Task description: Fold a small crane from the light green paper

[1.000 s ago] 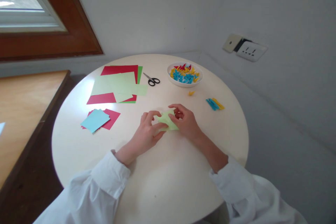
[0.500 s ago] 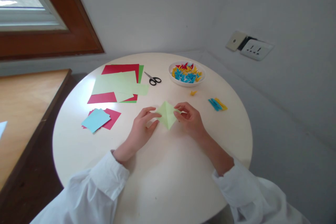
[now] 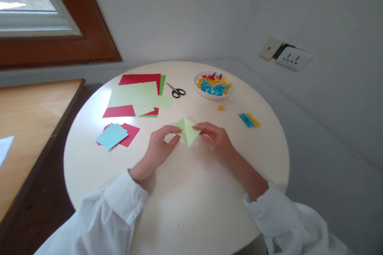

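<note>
A light green square of paper [image 3: 189,131], creased down its middle, is held corner-on above the front half of the round table. My left hand [image 3: 161,145] pinches its left corner between thumb and fingers. On the opposite side, my right hand [image 3: 217,138] grips the right corner, its thumb tucked partly out of sight. A small folded yellow paper piece [image 3: 221,107] lies just beyond my right hand.
Behind stand a white dish [image 3: 214,96] of folded paper cranes and black-handled scissors [image 3: 177,91]. Large coloured sheets [image 3: 131,93] lie back left, with small blue and red squares [image 3: 112,136] nearer. Blue and yellow folded strips [image 3: 249,120] rest at the right of the white table [image 3: 179,203].
Both hands have tilted and bent the green paper along its middle crease, and its left and right corners are now gripped more firmly. The camera view has shifted slightly.
</note>
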A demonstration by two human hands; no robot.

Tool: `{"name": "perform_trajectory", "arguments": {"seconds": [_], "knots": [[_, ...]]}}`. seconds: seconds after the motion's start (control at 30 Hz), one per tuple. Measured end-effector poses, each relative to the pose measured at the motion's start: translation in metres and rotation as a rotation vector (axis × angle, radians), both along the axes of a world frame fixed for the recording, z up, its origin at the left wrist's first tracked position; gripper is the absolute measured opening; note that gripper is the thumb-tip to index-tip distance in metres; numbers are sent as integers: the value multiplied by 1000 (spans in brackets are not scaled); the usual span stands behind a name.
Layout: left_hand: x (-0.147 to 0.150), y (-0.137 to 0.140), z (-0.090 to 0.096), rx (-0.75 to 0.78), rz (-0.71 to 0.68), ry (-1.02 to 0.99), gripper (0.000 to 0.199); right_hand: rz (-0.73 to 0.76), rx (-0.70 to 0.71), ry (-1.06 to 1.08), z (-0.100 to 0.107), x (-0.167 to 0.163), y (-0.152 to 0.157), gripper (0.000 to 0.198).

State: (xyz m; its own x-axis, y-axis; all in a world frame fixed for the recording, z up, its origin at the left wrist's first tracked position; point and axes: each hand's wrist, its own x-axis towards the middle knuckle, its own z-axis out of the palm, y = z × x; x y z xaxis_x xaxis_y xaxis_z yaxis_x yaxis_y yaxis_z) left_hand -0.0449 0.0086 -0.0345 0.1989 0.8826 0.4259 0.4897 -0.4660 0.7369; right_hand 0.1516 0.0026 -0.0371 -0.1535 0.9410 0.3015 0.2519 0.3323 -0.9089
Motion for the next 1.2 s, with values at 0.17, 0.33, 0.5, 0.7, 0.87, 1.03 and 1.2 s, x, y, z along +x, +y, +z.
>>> {"name": "perform_trajectory", "arguments": {"seconds": [0.17,0.33,0.5,0.7,0.87,1.03,1.2], "knots": [[2,-2,1,-24,-20,0,15,-49,30,-69,-4,-5,-3,25],[2,-2,-1,28,-73,54,14,-63,47,-73,-5,-8,-4,16],[2,-1,-2,71,-103,112,15,-57,12,-91,-6,-9,-5,15],[2,0,-3,60,-123,145,17,-36,50,-175,-10,-8,-6,16],[2,-1,-4,67,-157,177,17,-37,83,-257,-9,-8,-6,22],[2,-1,-7,100,-172,209,15,-33,79,-284,-8,-10,-6,16],[2,0,-7,100,-191,210,13,19,12,-210,-5,-12,-7,10]]}}
